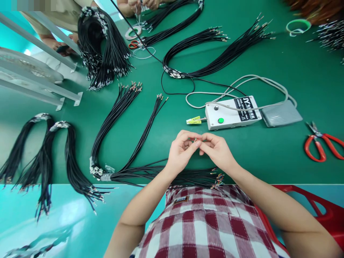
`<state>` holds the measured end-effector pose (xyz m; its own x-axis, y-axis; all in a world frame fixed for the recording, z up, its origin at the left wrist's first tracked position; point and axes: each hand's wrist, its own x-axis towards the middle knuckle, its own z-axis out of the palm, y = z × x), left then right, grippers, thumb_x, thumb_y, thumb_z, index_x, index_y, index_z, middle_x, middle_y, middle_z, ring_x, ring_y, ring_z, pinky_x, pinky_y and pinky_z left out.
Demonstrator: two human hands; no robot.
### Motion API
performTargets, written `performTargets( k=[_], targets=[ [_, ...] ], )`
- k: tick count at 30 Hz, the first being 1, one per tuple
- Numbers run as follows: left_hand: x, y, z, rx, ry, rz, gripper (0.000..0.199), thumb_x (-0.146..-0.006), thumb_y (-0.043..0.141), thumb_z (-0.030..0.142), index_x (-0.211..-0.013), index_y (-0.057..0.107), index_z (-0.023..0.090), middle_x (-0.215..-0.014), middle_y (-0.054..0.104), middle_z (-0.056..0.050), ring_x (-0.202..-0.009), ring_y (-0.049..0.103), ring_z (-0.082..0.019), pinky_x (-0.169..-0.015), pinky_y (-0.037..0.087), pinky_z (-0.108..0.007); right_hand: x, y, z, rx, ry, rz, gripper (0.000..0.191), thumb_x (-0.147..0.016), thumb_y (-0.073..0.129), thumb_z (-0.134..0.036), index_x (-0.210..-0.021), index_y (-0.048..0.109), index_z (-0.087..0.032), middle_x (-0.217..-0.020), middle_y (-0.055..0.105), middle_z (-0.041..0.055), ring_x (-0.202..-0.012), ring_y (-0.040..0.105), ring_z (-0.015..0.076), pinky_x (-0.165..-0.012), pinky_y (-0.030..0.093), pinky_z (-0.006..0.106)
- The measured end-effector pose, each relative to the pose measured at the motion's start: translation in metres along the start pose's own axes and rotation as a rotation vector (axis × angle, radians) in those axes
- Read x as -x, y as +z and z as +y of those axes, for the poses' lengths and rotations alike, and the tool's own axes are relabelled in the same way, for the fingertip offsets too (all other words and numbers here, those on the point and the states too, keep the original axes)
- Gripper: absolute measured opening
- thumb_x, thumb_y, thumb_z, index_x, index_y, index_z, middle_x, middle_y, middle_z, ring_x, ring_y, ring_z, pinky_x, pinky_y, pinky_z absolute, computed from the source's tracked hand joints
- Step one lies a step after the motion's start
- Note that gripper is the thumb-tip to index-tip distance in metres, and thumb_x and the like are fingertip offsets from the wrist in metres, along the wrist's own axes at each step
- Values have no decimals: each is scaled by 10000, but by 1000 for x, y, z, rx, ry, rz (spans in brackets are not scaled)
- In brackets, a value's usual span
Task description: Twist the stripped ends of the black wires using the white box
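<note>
My left hand [182, 148] and my right hand [216, 147] meet fingertip to fingertip over the green table. Both are closed in a pinch around a small wire end [195, 139], mostly covered by the fingers. A black cable runs from the left bundle towards my left hand, which hides the rest of it. Below my wrists lies a bundle of black cables [150, 173], its stripped, coloured wire tips [219, 180] close to my apron. Just beyond my hands sits a white box-shaped machine [228, 114] with a green button and a yellow-green clip-like tip [195, 120].
Red-handled pliers [319, 141] and a grey foot pedal [281, 114] lie at right. Cable bundles lie behind [215, 59] and to the left [107, 132]; some hang over the table edge [71, 157]. Across the table, another person's hands [139, 5] hold string.
</note>
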<state>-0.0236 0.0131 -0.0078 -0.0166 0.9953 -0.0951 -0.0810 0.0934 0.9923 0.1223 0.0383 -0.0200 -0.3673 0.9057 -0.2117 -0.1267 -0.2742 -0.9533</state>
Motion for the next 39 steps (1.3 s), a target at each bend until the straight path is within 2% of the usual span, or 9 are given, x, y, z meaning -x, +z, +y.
performTargets(
  k=[7,12,14,23,26,29,35,37,39],
  targets=[
    [4,1,-14,-27,-35,73,205,-884,690,365,-906,625,171,-651,586,25,-476,569,-98,-442,430,-216,-1,-10,3,45,-13,-21,273,-804,740,-452,-791,669,-189,-691,656,-2,-557,572,111,-561,504,263],
    [10,-3,-22,-483,300,135,98,-924,617,267,-889,686,207,-892,700,-62,-783,654,-169,-709,534,-292,1,-16,3,336,-106,-20,153,-896,636,-344,-838,660,-205,-721,675,0,-619,640,141,-603,498,274],
    [9,-4,-23,-560,350,108,116,-932,589,236,-881,691,215,-882,707,-65,-851,654,-190,-788,527,-315,2,-20,2,479,-168,-16,134,-923,606,-318,-859,663,-216,-753,695,7,-679,662,162,-634,493,288],
    [-9,-14,-11,-343,64,81,135,-899,628,285,-820,650,178,-711,657,-8,-622,592,-129,-577,436,-228,2,-21,-16,1319,-561,27,226,-947,634,-292,-1132,666,-165,-1095,742,105,-945,669,263,-795,386,374],
    [-13,-16,-8,-354,59,21,126,-898,620,267,-814,638,176,-736,661,-15,-625,592,-131,-580,433,-232,-7,-10,-26,1531,-560,-85,148,-958,614,-272,-929,705,-160,-904,759,98,-821,659,246,-736,336,367],
    [-14,-16,-10,-453,115,-24,123,-925,573,234,-835,639,181,-758,667,-20,-634,595,-136,-600,432,-241,-15,-7,-30,1586,-545,-148,249,-977,566,-225,-767,690,-180,-719,726,62,-674,621,199,-670,284,354],
    [-17,-23,-33,-1006,518,-90,189,-976,476,199,-923,658,197,-757,638,-55,-693,603,-184,-674,455,-295,-20,-14,-27,1561,-531,-174,288,-983,554,-223,-722,670,-185,-675,721,35,-635,621,185,-628,248,335],
    [-21,-29,-38,-1042,551,-109,192,-991,463,210,-931,645,197,-782,647,-53,-716,609,-178,-691,468,-288,-20,-16,-27,1606,-506,-197,269,-983,566,-236,-741,673,-185,-694,730,26,-644,629,185,-625,245,333],
    [-25,-34,-38,-925,467,-110,175,-998,469,222,-923,625,196,-832,671,-42,-749,620,-157,-718,476,-264,-19,-19,-29,1668,-494,-170,239,-975,585,-240,-762,680,-184,-710,737,25,-662,635,192,-640,250,337]
  ],
)
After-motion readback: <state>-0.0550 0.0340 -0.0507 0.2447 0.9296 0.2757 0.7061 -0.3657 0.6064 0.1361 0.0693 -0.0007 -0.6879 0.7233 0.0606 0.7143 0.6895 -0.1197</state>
